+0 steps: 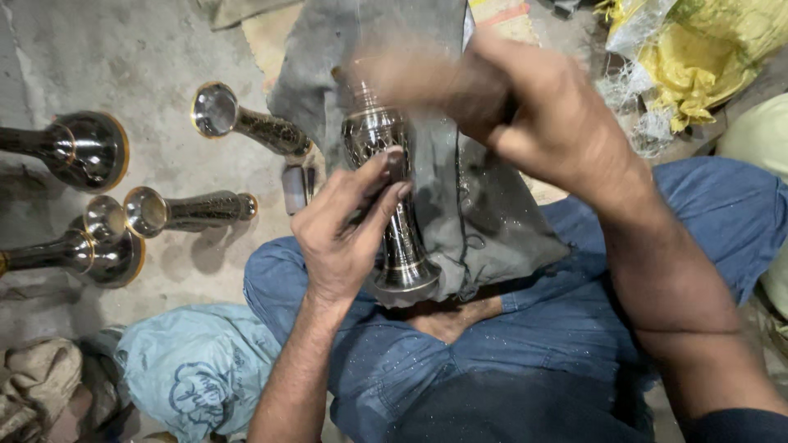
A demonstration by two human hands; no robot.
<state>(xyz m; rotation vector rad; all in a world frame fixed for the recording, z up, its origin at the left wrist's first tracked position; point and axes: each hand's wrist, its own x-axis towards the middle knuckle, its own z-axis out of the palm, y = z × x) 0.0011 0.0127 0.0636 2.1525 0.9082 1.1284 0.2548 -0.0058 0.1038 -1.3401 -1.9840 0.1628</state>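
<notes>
right hand of mine is closed on a tool i cannot see well, blurred over the top of the engraved metal vase. left hand grips its middle, on grey cloth over my lap. four similar vases lie aside; this one seems unfinished.

a: where is there room for a hand?

b: only the bare concrete floor at upper left, and a strip at centre left.

a: what blocks the rest?

b: metal vases lie along the left edge, a blue bag fills lower left, yellow sacks crowd upper right, and a grey cloth drapes the centre.
</notes>
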